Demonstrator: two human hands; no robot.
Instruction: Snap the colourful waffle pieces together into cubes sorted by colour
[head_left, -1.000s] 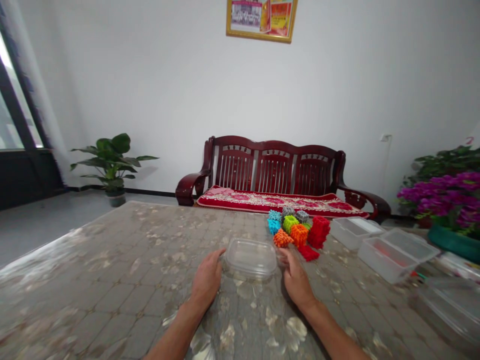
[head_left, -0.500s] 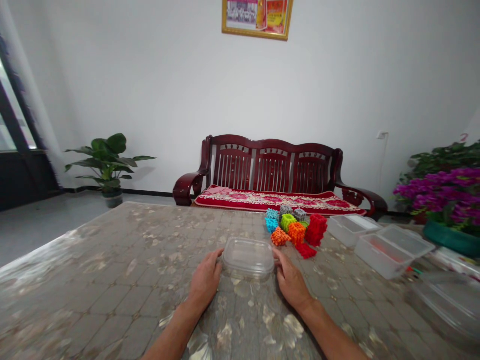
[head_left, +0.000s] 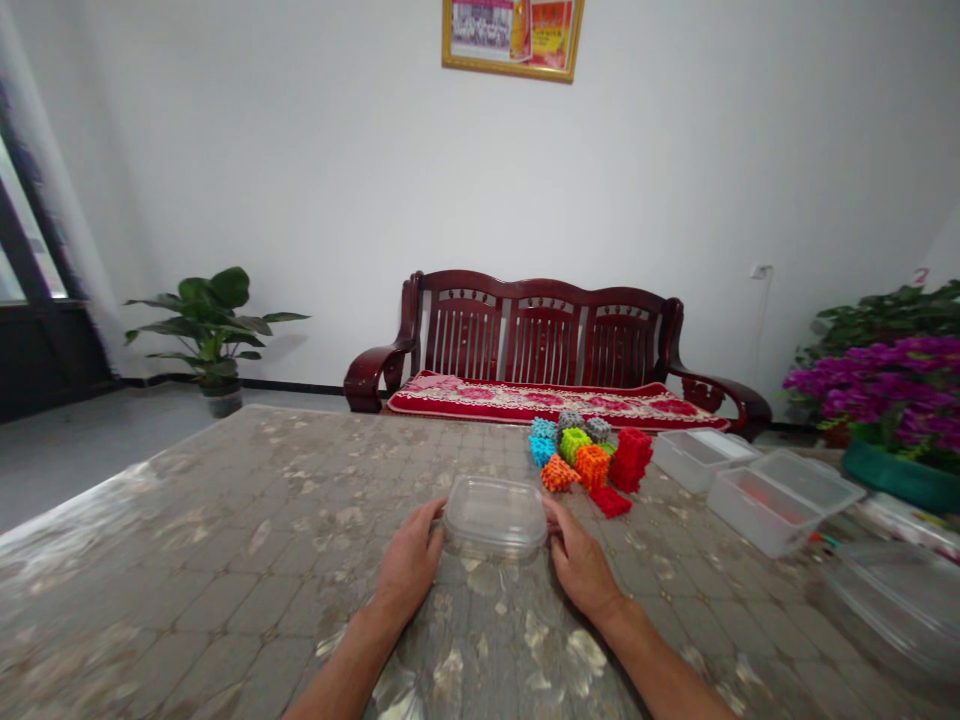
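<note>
A clear plastic food container (head_left: 496, 515) with rounded corners rests on the patterned tablecloth in front of me. It looks lidded, and no contents show through it. My left hand (head_left: 411, 550) is at its left side, fingertips against the edge. On the opposite side, my right hand (head_left: 579, 555) touches the right edge in the same way. Between them, the two hands hold the container; fingers on its far sides are partly hidden. Just beyond my right hand lie connected toy blocks: red ones (head_left: 631, 460), orange ones (head_left: 592, 466), blue ones (head_left: 541, 450) and green ones (head_left: 575, 443).
Translucent plastic boxes (head_left: 780, 515) stand open at the right, one with something red inside. Nearer me on that side is another clear container (head_left: 896, 610). A pot of purple flowers (head_left: 892, 395) is behind them. A wooden bench (head_left: 544, 340) stands past the table (head_left: 247, 500).
The view has shifted very slightly. Both hands stay at the container's sides, and neither the container nor the blocks have visibly moved on the table.
</note>
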